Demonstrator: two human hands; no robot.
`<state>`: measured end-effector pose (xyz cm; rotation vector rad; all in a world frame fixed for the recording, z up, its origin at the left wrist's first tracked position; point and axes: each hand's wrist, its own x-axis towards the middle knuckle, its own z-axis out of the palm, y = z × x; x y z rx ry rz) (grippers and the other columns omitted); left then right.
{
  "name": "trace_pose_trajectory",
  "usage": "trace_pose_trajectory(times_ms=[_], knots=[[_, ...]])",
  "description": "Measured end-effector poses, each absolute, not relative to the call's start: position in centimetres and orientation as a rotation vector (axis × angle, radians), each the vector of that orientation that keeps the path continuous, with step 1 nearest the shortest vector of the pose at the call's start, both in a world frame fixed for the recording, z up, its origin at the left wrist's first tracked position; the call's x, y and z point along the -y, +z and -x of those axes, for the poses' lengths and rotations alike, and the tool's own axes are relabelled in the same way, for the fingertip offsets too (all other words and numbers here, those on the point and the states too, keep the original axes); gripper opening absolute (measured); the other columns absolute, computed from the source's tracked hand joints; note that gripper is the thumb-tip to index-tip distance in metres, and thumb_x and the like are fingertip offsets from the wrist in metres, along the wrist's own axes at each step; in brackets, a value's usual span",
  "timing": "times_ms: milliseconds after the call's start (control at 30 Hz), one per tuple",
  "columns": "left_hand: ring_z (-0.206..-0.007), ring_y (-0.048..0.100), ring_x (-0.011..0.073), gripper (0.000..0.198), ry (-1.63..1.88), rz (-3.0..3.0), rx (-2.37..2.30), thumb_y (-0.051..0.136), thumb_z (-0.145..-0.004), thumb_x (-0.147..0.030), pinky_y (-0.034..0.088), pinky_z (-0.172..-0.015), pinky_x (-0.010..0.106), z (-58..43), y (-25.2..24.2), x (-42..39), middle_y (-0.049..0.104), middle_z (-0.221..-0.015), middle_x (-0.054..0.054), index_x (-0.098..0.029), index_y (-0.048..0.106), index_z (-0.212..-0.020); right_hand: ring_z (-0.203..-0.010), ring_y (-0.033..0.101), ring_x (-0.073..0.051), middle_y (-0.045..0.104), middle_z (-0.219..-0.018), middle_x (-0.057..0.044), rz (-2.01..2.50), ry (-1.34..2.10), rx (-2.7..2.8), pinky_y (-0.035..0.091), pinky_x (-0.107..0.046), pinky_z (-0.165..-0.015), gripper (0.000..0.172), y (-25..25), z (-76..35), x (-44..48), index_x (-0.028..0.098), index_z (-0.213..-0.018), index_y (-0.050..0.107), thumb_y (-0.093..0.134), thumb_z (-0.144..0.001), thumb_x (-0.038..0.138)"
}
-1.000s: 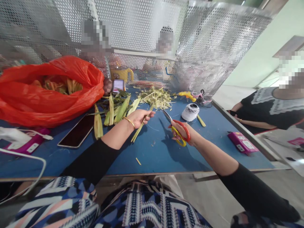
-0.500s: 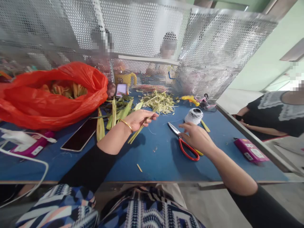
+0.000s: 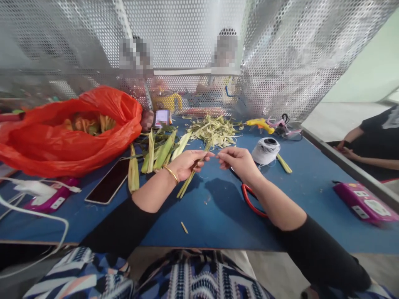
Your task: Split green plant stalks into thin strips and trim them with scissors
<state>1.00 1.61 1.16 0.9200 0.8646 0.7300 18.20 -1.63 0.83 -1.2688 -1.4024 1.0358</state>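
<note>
My left hand [image 3: 190, 162] is closed round a thin bundle of green-yellow husk strips [image 3: 186, 185], whose ends stick out below the fingers. Close by on its right, my right hand [image 3: 234, 161] is pinched; what lies between its fingertips is too small to make out. The fingertips of both hands nearly meet. Red-handled scissors [image 3: 249, 201] lie on the blue table [image 3: 215, 226], partly hidden under my right hand and forearm. A spool of white thread [image 3: 266, 151] stands just to the right of that hand.
Husk shreds [image 3: 215, 132] are heaped behind my hands, with long husk leaves [image 3: 165, 151] to their left. Further left are a phone [image 3: 109, 182] and a red bag [image 3: 62, 145]. A yellow glue gun [image 3: 261, 124] and a purple power strip [image 3: 363, 201] lie right. A person sits beyond the table's edge.
My right hand has moved left from above the scissors to my left hand, and its fingers have closed into a pinch. My left hand still holds the strips. The view has shifted slightly.
</note>
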Motion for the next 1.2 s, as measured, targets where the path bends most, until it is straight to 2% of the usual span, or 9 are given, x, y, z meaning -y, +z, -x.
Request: trace_pose_trajectory(times_ms=[167, 267, 533, 900, 967, 1000, 1067, 1133, 1200], knots=[[-0.042, 0.033, 0.0023, 0.013, 0.654, -0.999, -0.904, 0.067, -0.08, -0.019, 0.02, -0.038, 0.016, -1.5, 1.0, -1.0, 0.049, -0.056, -0.002, -0.009, 0.071, -0.074, -0.043, 0.043, -0.009, 0.049, -0.045, 0.006, 1.378, 0.713, 1.532, 0.034, -0.023, -0.048, 0.019, 0.8, -19.6, 1.5, 0.018, -0.067, 0.059, 0.056, -0.077, 0.034], [-0.042, 0.034, 0.0029, 0.015, 0.617, -1.036, -0.922, 0.065, -0.08, -0.019, 0.021, -0.037, 0.016, -1.5, 1.2, -0.8, 0.049, -0.056, -0.002, -0.009, 0.07, -0.071, -0.047, 0.04, -0.009, 0.046, -0.047, 0.006, 1.404, 0.61, 1.533, 0.03, -0.024, -0.05, 0.016, 0.8, -20.0, 1.2, 0.018, -0.068, 0.059, 0.054, -0.078, 0.03], [-0.041, 0.036, 0.0033, 0.013, 0.593, -1.094, -0.946, 0.066, -0.077, -0.019, 0.023, -0.037, 0.016, -1.3, 1.2, -0.7, 0.049, -0.054, -0.002, -0.011, 0.066, -0.067, -0.057, 0.043, -0.012, 0.047, -0.055, 0.004, 1.404, 0.451, 1.436, 0.031, -0.025, -0.057, 0.013, 1.0, -20.7, 0.8, 0.019, -0.065, 0.053, 0.051, -0.077, 0.024], [-0.039, 0.035, 0.0031, 0.016, 0.592, -1.085, -0.947, 0.061, -0.08, -0.014, 0.022, -0.036, 0.016, -1.4, 1.3, -0.6, 0.047, -0.053, -0.003, -0.012, 0.061, -0.064, -0.054, 0.042, -0.012, 0.046, -0.055, 0.003, 1.521, 0.288, 1.421, 0.034, -0.025, -0.055, 0.018, 0.9, -21.6, 0.6, 0.019, -0.068, 0.058, 0.05, -0.082, 0.027], [-0.039, 0.034, 0.0029, 0.016, 0.619, -1.088, -0.962, 0.059, -0.08, -0.013, 0.022, -0.036, 0.015, -1.4, 1.3, -0.6, 0.046, -0.052, -0.003, -0.012, 0.061, -0.064, -0.06, 0.05, -0.014, 0.057, -0.067, -0.001, 1.619, 0.193, 1.514, 0.038, -0.027, -0.059, 0.017, 1.2, -21.7, 0.9, 0.018, -0.073, 0.064, 0.052, -0.081, 0.027], [-0.039, 0.033, 0.0027, 0.016, 0.633, -1.093, -0.97, 0.059, -0.081, -0.012, 0.021, -0.036, 0.015, -1.4, 1.3, -0.7, 0.045, -0.052, -0.003, -0.012, 0.06, -0.064, -0.066, 0.054, -0.016, 0.063, -0.08, -0.004, 1.667, 0.128, 1.562, 0.041, -0.028, -0.063, 0.016, 1.4, -21.7, 1.0, 0.018, -0.079, 0.067, 0.054, -0.081, 0.026], [-0.039, 0.032, 0.0024, 0.017, 0.658, -1.107, -0.986, 0.059, -0.081, -0.012, 0.021, -0.036, 0.015, -1.3, 1.3, -0.7, 0.045, -0.052, -0.004, -0.012, 0.06, -0.064, -0.079, 0.06, -0.02, 0.064, -0.109, -0.01, 1.714, 0.04, 1.612, 0.045, -0.031, -0.07, 0.021, 1.7, -21.6, 1.3, 0.018, -0.093, 0.071, 0.056, -0.08, 0.024], [-0.039, 0.032, 0.0025, 0.018, 0.667, -1.131, -1.007, 0.057, -0.082, -0.011, 0.02, -0.037, 0.015, -1.4, 1.4, -0.6, 0.045, -0.052, -0.004, -0.012, 0.06, -0.065, -0.081, 0.063, -0.02, 0.063, -0.114, -0.011, 1.666, 0.207, 1.606, 0.048, -0.033, -0.072, 0.026, 1.9, -21.2, 1.6, 0.018, -0.102, 0.07, 0.055, -0.081, 0.023], [-0.039, 0.033, 0.0026, 0.019, 0.669, -1.169, -1.03, 0.054, -0.083, -0.011, 0.02, -0.037, 0.016, -1.5, 1.4, -0.5, 0.045, -0.052, -0.004, -0.012, 0.06, -0.065, -0.07, 0.064, -0.017, 0.067, -0.102, -0.009, 1.529, 0.664, 1.578, 0.05, -0.032, -0.067, 0.025, 1.7, -20.4, 1.7, 0.018, -0.102, 0.069, 0.056, -0.081, 0.024]])
